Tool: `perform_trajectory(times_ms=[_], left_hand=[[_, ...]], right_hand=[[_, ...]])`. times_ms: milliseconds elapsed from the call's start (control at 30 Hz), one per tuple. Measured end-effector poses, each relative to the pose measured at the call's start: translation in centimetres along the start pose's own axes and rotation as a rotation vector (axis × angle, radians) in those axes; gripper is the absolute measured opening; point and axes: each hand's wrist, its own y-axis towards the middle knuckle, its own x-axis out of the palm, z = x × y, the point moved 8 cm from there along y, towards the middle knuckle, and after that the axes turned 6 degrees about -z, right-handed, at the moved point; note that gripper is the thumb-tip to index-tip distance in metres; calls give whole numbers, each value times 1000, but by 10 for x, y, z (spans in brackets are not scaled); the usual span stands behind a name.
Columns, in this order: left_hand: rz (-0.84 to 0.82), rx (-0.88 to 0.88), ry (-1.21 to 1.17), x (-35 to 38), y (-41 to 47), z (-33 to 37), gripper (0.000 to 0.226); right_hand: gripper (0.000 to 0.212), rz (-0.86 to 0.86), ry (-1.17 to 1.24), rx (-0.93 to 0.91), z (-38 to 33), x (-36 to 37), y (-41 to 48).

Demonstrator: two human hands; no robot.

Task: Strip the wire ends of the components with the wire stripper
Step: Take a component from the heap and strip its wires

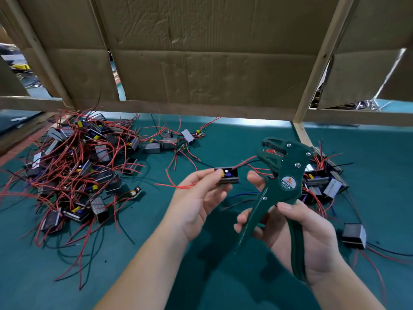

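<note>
One stripper [282, 175]; two hands, a left hand [196, 198] and a right hand [308, 233]. One component [226, 176] just left of the stripper. Far left of it, a pile [78, 166] too tangled to count. Beyond it to the left, about four loose ones [169, 143]. To its right, a small heap [324, 177] and one lone one [354, 236].

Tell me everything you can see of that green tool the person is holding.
The wire stripper is dark green, metal-looking, with silver rivets, a round label and two long handles spread apart. The right hand grips the handles, head pointing up. A red wire from the held component reaches its jaws.
</note>
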Motion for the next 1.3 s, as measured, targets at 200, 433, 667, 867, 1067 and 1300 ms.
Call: perform_trajectory(times_ms=[200,433,667,867,1067,1300], left_hand=[[-97,-81,202,4,-2,-17,41],[5,-30,342,-11,-2,-18,38],[718,569,396,-67,-30,57,60],[93,651,516,10,-28,23,28],[-262,232,527,20,-10,-21,34],[-336,272,822,13,-7,-17,43]], right_hand=[[51,131,-93,-28,4,-15,1],[55,152,-146,-17,7,-20,4],[63,195,-121,1,9,-24,6],[74,62,-36,103,27,-9,8],[59,-48,-61,125,28,0,5],[54,-33,-99,166,31,-2,6]])
